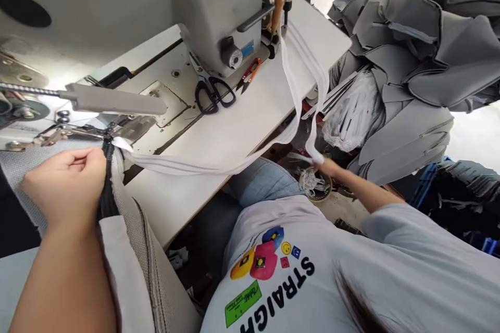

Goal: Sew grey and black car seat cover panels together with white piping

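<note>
My left hand point(68, 177) is closed at the edge of a grey woven fabric piece point(133, 229), just in front of the sewing machine's presser foot point(107, 135). A dark band point(106, 182) runs along the fabric beside my fingers. From the needle area a long white fabric tape point(187, 164) stretches across the table and loops up behind the machine's right end. Out past the table's front edge, my right hand point(328, 166) grips a hanging part of that tape. Its fingers are small and slightly blurred.
Black-handled scissors point(214, 94) and orange thread snips point(250, 74) lie on the white sewing table point(250, 119). Stacked grey fabric pieces point(414, 62) rise at the right, near a clear plastic bag point(353, 112). A basket of white scraps point(314, 184) stands below my right hand.
</note>
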The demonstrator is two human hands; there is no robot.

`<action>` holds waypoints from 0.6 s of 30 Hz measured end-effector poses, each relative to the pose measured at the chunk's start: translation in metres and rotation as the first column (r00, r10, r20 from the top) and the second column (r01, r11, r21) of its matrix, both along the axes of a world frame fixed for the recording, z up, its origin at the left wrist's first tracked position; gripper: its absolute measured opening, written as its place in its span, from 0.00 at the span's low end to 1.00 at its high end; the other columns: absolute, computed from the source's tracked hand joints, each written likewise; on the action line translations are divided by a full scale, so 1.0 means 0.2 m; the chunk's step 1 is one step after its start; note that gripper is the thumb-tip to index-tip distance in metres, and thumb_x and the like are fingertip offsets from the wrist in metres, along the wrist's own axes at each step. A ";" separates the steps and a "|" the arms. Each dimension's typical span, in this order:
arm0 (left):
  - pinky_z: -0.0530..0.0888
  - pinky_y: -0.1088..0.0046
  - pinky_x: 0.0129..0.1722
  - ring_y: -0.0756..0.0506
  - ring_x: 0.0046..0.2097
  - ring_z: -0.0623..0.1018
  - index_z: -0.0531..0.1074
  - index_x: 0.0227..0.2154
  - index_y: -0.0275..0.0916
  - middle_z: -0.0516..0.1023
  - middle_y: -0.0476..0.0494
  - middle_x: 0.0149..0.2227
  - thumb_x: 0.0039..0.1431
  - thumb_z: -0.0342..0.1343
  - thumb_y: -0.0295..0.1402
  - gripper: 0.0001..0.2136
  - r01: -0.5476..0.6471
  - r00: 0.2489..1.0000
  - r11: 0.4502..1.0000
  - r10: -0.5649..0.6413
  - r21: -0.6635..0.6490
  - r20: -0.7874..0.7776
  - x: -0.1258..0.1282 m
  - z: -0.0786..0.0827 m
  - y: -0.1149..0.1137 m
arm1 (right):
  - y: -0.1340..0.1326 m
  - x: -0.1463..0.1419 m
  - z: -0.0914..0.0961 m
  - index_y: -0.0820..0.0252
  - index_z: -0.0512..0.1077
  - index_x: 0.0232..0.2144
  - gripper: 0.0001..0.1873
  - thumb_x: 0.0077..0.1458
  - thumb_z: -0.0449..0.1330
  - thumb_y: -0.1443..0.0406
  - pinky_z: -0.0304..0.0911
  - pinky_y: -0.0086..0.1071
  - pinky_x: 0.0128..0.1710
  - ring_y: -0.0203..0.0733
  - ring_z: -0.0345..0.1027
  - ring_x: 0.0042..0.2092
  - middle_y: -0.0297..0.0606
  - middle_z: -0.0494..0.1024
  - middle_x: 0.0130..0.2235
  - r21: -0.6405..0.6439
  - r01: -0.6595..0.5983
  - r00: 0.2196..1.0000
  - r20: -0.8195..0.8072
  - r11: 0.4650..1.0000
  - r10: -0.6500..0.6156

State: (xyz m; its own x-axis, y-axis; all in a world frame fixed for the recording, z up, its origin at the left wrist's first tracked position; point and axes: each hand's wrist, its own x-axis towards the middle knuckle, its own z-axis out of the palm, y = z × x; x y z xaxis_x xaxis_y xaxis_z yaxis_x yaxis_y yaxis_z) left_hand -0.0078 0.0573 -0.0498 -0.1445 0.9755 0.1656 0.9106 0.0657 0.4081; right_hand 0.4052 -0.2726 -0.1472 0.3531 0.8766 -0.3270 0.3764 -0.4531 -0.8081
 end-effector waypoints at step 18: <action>0.73 0.65 0.40 0.43 0.32 0.74 0.80 0.30 0.36 0.66 0.49 0.18 0.41 0.48 0.35 0.18 0.172 0.979 0.942 -0.195 0.290 0.053 -0.03 -0.01 -0.02 | 0.34 0.08 0.67 0.57 0.56 0.15 0.32 0.49 0.62 0.41 0.68 0.34 0.30 0.30 0.56 0.19 0.25 0.50 0.18 0.694 0.348 0.937 -0.233 0.631 -0.261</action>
